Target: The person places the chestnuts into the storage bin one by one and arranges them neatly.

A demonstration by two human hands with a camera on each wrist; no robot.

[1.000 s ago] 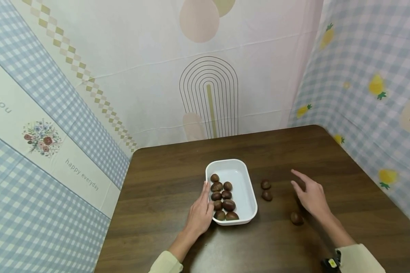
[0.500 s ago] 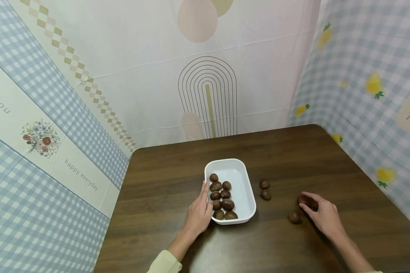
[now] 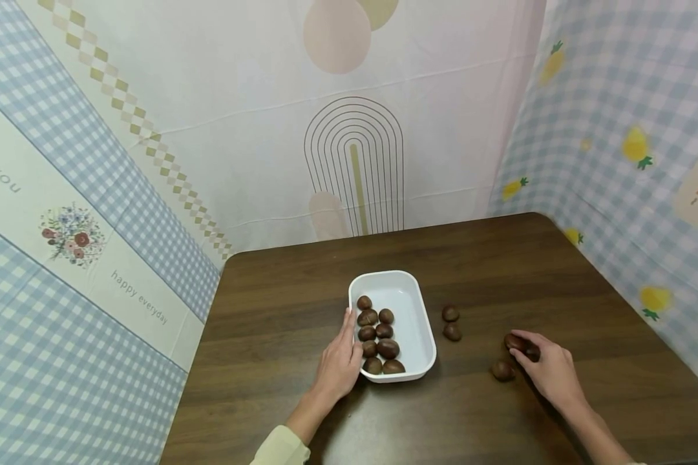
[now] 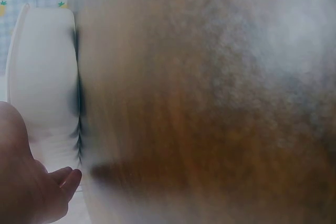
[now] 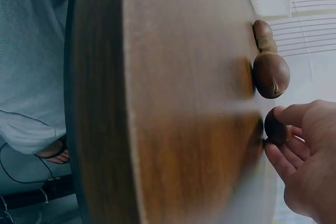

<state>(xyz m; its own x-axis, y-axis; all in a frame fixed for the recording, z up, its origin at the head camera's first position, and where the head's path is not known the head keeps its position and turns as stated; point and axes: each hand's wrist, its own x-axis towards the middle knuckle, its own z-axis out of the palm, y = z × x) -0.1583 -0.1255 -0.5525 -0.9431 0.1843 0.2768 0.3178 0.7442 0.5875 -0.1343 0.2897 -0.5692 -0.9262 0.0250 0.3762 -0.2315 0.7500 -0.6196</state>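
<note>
While the right hand (image 3: 552,371) pinches a chestnut (image 3: 514,342): lift should clear the nearer chestnut (image 3: 503,371).
Left hand (image 3: 338,365): straight fingers touch the tray (image 3: 411,320); light pressure suffices.

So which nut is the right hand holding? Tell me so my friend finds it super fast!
On the brown wooden table, find the white dish, then look right, past two loose nuts, to the person's right hand. The held nut is pinched in that hand. That sets it apart: the neighbouring nut, just nearer the person, lies untouched on the table.
</note>
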